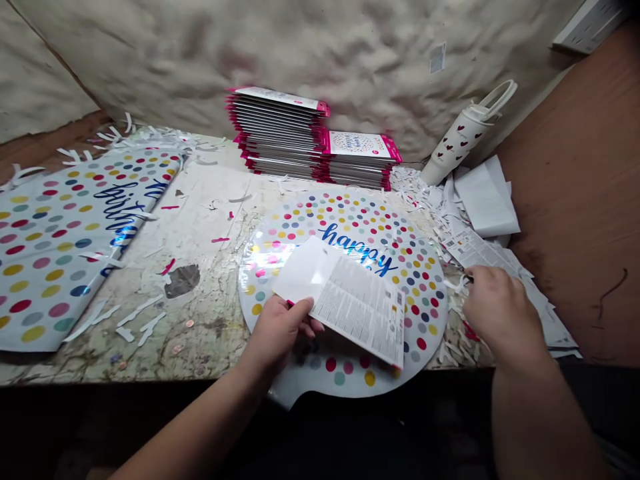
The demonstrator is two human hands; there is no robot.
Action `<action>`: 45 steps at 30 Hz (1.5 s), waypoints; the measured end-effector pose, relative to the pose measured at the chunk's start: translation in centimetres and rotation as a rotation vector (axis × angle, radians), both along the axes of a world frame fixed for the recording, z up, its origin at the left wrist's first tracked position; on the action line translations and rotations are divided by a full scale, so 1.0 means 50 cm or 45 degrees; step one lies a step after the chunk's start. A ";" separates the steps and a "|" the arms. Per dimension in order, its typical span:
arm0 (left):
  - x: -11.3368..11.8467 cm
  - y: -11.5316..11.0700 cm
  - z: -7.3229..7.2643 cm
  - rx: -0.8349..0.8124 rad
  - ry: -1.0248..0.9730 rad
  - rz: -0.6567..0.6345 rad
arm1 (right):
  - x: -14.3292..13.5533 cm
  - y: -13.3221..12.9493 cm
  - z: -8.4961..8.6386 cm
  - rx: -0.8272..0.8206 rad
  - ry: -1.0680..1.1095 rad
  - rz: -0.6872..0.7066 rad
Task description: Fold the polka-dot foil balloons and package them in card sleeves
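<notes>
My left hand (280, 330) pinches the lower left edge of a printed card (360, 303) with a blank white flap (303, 270). The card is tilted above a round foil balloon (425, 300) with coloured dots and blue "happy" lettering, which lies flat at the table's front edge. To the right of the balloon, my right hand (500, 310) is closed, with a small dark tip showing at its fingers. What that dark thing is cannot be made out. Beneath the hand are paper scraps and a pile of printed sheets (540, 307).
Stacks of pink-edged packets (280, 133) (357, 163) stand at the back. A white tumbler with hearts (457, 143) leans at the back right. More dotted foil balloons (55, 247) lie at the left. Paper strips (143, 320) litter the worn table (210, 347).
</notes>
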State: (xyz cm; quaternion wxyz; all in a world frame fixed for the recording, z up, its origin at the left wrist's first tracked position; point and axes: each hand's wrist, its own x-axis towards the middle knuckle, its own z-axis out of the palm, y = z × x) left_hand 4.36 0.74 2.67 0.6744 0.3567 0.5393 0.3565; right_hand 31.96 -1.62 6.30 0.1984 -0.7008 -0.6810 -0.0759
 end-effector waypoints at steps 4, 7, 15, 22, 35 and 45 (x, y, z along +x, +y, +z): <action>0.013 -0.019 0.025 0.068 -0.105 -0.127 | -0.098 -0.030 -0.008 -0.288 0.084 0.553; -0.023 -0.018 0.039 0.515 0.188 -0.325 | -0.178 -0.003 -0.035 0.013 0.131 0.709; -0.143 0.041 -0.008 2.032 1.319 -0.795 | -0.148 0.038 -0.092 0.142 0.098 1.100; -0.105 -0.015 -0.037 1.774 1.274 -0.997 | -0.176 -0.033 -0.127 -0.016 0.066 1.020; -0.085 0.103 0.014 0.842 1.502 -0.893 | -0.241 0.035 -0.071 -0.578 -0.451 0.893; -0.065 -0.009 0.011 -0.180 -0.183 -0.377 | -0.235 0.030 -0.062 0.253 -0.382 1.007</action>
